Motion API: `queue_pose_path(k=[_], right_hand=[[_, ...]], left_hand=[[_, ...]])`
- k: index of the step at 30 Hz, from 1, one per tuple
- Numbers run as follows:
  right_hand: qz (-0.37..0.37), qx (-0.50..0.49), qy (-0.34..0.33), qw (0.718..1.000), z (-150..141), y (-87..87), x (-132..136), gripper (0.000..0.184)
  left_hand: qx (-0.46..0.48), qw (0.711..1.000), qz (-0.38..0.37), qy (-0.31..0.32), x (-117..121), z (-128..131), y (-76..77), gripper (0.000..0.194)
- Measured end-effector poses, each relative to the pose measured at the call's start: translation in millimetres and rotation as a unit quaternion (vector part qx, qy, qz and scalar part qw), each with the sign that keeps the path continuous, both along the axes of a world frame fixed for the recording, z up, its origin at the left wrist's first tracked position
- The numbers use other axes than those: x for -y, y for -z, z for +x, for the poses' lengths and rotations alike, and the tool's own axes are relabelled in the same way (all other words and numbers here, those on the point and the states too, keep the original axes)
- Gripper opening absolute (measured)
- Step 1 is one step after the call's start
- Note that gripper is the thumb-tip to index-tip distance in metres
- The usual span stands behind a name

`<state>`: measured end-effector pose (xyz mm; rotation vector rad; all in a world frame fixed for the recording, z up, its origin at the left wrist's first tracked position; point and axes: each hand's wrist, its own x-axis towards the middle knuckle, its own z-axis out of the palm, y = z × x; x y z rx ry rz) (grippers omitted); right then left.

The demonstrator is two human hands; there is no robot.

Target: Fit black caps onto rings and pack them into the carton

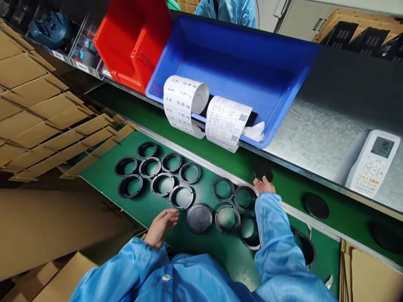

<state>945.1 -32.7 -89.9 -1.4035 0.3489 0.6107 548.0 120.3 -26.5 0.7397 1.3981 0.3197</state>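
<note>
My left hand [162, 228] hovers at the near edge of the green work surface [147, 209], fingers loosely bent and holding nothing. Just to its right lies a black round cap [199, 218] with a raised pattern. My right hand [264, 185] reaches across the pale rail, fingers apart, close to a dark disc [263, 170] on the green belt [233, 165]; whether it touches the disc I cannot tell. Several black rings [181, 204] stand in a group beyond my left hand. More black rings [217, 221] are clustered between the cap and my right sleeve.
Above the belt, a metal shelf [324, 138] carries a blue bin [283, 113] with label rolls [185, 102], a red bin [121, 46] and a white remote [374, 163]. More discs [315, 205] lie on the belt. Stacked cardboard [34, 105] stands left. A person in blue [234, 12] is opposite.
</note>
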Motion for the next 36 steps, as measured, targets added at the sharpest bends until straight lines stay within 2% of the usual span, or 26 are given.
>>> queue_pose_path(k=[2, 4, 7, 9, 10, 12, 13, 15, 16, 18, 20, 22, 27, 29, 33, 36], right_hand=[[0.053, -0.044, -0.047, 0.997, -47, -19.7, -5, 0.038], [0.112, -0.083, -0.115, 0.984, -108, -40.8, -1, 0.042], [0.188, -0.137, -0.257, 0.938, -198, -66.6, 16, 0.048], [0.158, -0.122, -0.338, 0.92, -233, -76.3, 31, 0.054], [0.108, -0.074, -0.352, 0.927, -241, -79.2, 38, 0.06], [-0.007, 0.104, -0.325, 0.94, -239, -83.1, 51, 0.066], [-0.05, 0.212, -0.302, 0.928, -233, -85.2, 58, 0.063], [-0.083, 0.394, -0.286, 0.87, -219, -90.2, 72, 0.051], [-0.087, 0.453, -0.296, 0.837, -215, -92.9, 78, 0.046], [-0.097, 0.514, -0.329, 0.786, -213, -96.5, 89, 0.042], [-0.107, 0.532, -0.343, 0.767, -219, -96.7, 98, 0.043], [-0.103, 0.526, -0.352, 0.767, -228, -94.3, 104, 0.048], [-0.069, 0.491, -0.358, 0.791, -238, -92.6, 120, 0.061], [-0.049, 0.461, -0.357, 0.811, -239, -96.3, 126, 0.064], [0.008, 0.36, -0.328, 0.873, -243, -105.7, 134, 0.069], [0.023, 0.317, -0.302, 0.899, -247, -108.4, 138, 0.069]], left_hand=[[0.053, 0.997, 0.02, 0.049, 7, 23, -13.9, 0.03], [0.157, 0.984, -0.009, 0.089, 19, 49, -27.8, 0.045], [0.336, 0.93, -0.118, 0.087, 37, 78, -40.8, 0.063], [0.398, 0.902, -0.149, 0.069, 46, 86, -45.0, 0.06], [0.415, 0.895, -0.153, 0.06, 50, 86, -47.0, 0.057], [0.431, 0.885, -0.168, 0.055, 60, 81, -51.6, 0.052], [0.434, 0.879, -0.186, 0.062, 65, 78, -54.1, 0.051], [0.436, 0.866, -0.23, 0.088, 79, 71, -58.5, 0.053], [0.434, 0.86, -0.25, 0.1, 86, 68, -60.1, 0.055], [0.434, 0.856, -0.26, 0.106, 100, 63, -62.3, 0.057], [0.437, 0.859, -0.245, 0.105, 113, 59, -63.9, 0.055], [0.441, 0.858, -0.238, 0.116, 123, 54, -65.8, 0.053], [0.441, 0.855, -0.238, 0.13, 142, 44, -71.5, 0.055], [0.441, 0.857, -0.238, 0.121, 148, 41, -73.4, 0.056], [0.439, 0.846, -0.27, 0.133, 156, 37, -75.2, 0.065], [0.436, 0.846, -0.274, 0.14, 157, 34, -73.8, 0.066]])
